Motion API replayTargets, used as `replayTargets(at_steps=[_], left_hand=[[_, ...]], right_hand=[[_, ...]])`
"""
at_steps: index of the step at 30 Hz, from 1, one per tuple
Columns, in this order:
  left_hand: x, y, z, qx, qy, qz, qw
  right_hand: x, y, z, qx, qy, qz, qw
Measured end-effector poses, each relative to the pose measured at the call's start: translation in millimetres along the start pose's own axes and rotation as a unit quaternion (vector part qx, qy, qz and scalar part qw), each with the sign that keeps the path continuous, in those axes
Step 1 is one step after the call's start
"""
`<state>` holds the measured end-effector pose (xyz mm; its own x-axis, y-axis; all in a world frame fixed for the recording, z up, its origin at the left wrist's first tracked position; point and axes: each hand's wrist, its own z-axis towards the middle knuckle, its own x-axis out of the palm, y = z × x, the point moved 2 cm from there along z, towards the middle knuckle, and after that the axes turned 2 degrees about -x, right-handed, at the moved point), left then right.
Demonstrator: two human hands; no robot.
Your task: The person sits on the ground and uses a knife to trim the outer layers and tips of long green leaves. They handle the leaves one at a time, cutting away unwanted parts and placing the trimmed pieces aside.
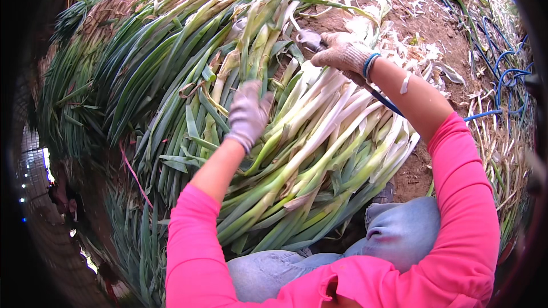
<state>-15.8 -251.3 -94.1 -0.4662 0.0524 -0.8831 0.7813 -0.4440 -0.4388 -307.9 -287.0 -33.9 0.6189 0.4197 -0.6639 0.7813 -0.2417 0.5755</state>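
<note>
Person in pink sleeves kneels over a large heap of leeks (319,154), white shanks toward the right, green tops fanning left. Left hand (249,115), in a grey glove, lies flat on the stalks with fingers together, pressing rather than gripping. Right hand (342,52), in a knit glove, is closed around a dark handle at the pile's far edge. Judgement: the work goes best if the left hand pins the stalks firmly while the right works clear of its fingers. The tool's working end is hidden among leaves; its kind is unclear. A blue hose (502,88) crosses the soil; picture edges are dark and distorted.
</note>
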Motion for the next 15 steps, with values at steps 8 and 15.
replayTargets(at_steps=[8,15], left_hand=[[36,18,53,-0.178,0.198,0.17,0.949],[100,-9,7,-0.132,0.313,-0.245,0.908]], right_hand=[[26,43,-55,-0.015,0.236,0.098,0.967],[30,13,-11,-0.031,0.142,0.071,0.987]])
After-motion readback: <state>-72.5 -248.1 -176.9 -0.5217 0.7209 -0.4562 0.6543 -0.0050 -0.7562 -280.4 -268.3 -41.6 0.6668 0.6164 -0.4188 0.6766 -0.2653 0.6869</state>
